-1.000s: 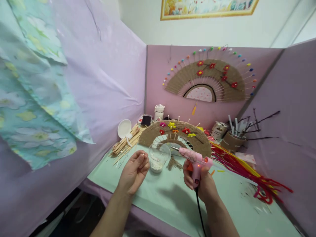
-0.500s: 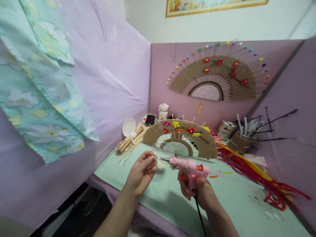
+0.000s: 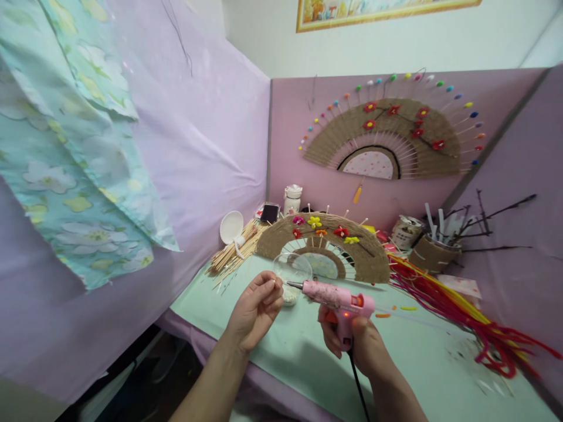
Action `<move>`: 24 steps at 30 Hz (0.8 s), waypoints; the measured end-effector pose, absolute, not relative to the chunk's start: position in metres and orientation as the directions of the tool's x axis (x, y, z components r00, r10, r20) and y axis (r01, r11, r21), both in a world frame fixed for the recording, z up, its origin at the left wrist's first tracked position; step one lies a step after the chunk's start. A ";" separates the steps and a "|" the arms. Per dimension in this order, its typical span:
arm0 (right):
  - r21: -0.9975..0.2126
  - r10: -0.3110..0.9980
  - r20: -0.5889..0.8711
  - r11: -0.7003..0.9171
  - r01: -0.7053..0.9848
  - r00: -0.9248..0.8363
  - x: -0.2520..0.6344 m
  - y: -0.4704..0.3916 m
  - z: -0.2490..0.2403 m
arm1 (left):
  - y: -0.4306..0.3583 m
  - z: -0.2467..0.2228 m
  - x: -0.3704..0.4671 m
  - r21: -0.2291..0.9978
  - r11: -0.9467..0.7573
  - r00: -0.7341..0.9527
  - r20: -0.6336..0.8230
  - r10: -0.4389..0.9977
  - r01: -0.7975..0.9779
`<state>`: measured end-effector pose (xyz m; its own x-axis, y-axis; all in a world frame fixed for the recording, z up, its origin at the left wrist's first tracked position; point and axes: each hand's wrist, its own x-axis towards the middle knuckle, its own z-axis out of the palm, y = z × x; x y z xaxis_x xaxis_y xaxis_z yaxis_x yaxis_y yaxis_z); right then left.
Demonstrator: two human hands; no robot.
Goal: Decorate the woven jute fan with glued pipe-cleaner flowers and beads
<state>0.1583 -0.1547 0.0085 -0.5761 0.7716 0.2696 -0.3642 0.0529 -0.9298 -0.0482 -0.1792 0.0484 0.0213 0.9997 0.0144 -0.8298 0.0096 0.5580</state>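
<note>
My right hand (image 3: 352, 337) grips a pink hot glue gun (image 3: 336, 298) by its handle, with the metal nozzle pointing left. My left hand (image 3: 257, 308) pinches a tiny white bead (image 3: 274, 282) between thumb and fingertips, right at the nozzle tip. Just behind both stands a clear plastic cup (image 3: 292, 276) with small white beads at its bottom. A jute-wrapped fan (image 3: 325, 246) with felt flowers and bare stick ends lies on the green table (image 3: 422, 357) behind the cup.
A finished fan (image 3: 391, 138) with coloured bead tips hangs on the pink back wall. A bundle of bamboo sticks (image 3: 231, 252) and a white dish (image 3: 231, 226) lie at the left. Red and yellow pipe cleaners (image 3: 461, 316) spread right, beside a jute pot of twigs (image 3: 433, 252).
My right hand swung the glue gun left until its nozzle met my left fingertips. My left hand rose slightly. The view shifted a little to the left.
</note>
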 end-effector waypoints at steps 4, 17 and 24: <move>-0.938 0.781 0.261 0.066 -0.341 -0.567 0.158 -0.155 0.010 | -0.179 0.048 -0.048 0.567 0.017 0.014 -0.008 1.000 -0.824; -0.935 0.768 0.272 0.070 -0.346 -0.580 0.159 -0.157 0.007 | -0.179 0.039 -0.048 0.642 -0.029 0.025 0.074 0.997 -0.766; -0.954 0.763 0.273 0.136 -0.268 -0.586 0.158 -0.161 0.011 | -0.178 0.036 -0.047 0.664 -0.051 -0.009 0.066 0.998 -0.746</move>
<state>0.1577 -0.1608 0.0107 -0.5865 0.7625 0.2731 -0.2679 0.1356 -0.9539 -0.0474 -0.1777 0.0364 -0.0095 0.9978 0.0657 -0.7461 -0.0508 0.6639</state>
